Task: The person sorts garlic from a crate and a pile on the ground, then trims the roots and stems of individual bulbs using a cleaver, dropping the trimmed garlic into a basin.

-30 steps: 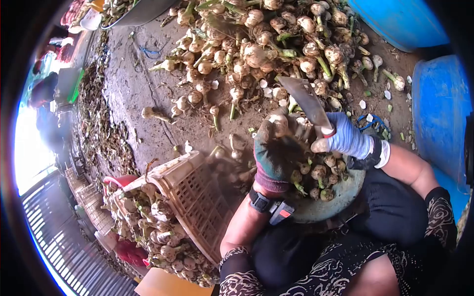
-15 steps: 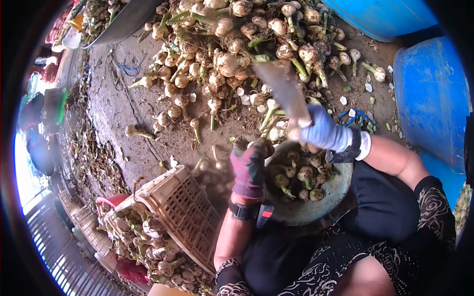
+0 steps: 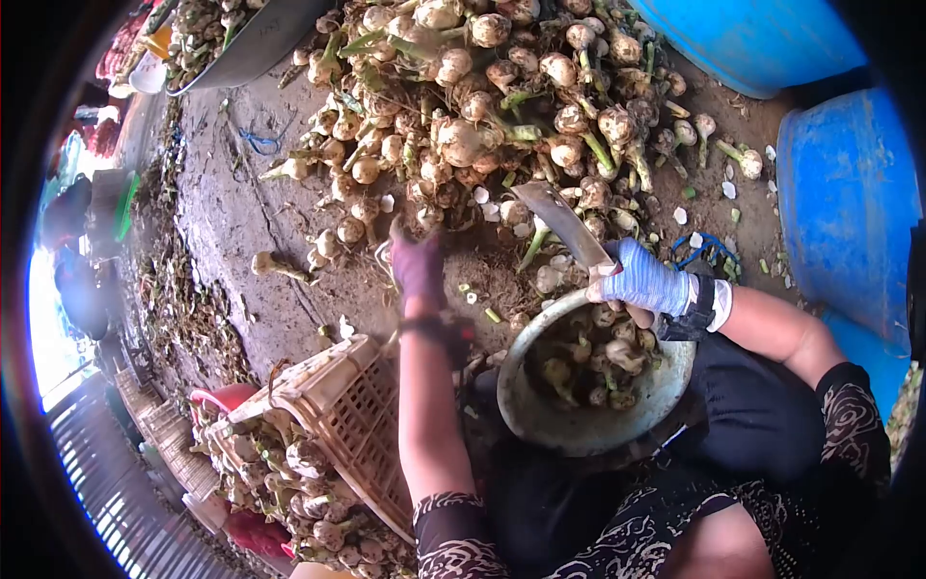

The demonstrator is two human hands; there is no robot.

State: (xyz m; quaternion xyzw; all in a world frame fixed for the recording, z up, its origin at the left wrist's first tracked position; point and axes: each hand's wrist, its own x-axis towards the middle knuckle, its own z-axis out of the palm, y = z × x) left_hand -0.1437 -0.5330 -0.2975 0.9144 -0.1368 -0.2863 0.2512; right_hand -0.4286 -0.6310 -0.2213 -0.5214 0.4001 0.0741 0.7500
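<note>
My right hand (image 3: 641,280), in a pale blue-and-white glove, is wrapped round the handle of a broad-bladed knife (image 3: 564,224). The hand is over the rim of a round basin (image 3: 516,410), with the blade pointing up and left toward the heap. Inside the basin lie several trimmed garlic bulbs (image 3: 622,355). My left hand (image 3: 418,270), in a purple glove and slightly blurred, reaches to the near edge of a heap of garlic (image 3: 458,143). Its fingers are apart, close around a stemmed bulb partly hidden by the hand.
A plastic basket (image 3: 352,400) tilts at the lower left, beside a pile of garlic (image 3: 309,482). Two blue tubs (image 3: 849,212) (image 3: 762,39) stand at the right. A grey metal basin (image 3: 256,48) is at the top left. Peel scraps dot the muddy floor (image 3: 227,183).
My left hand has moved from beside the basin up and left to the heap's edge. My right hand and the knife have come slightly lower, and the blade is no longer smeared by motion.
</note>
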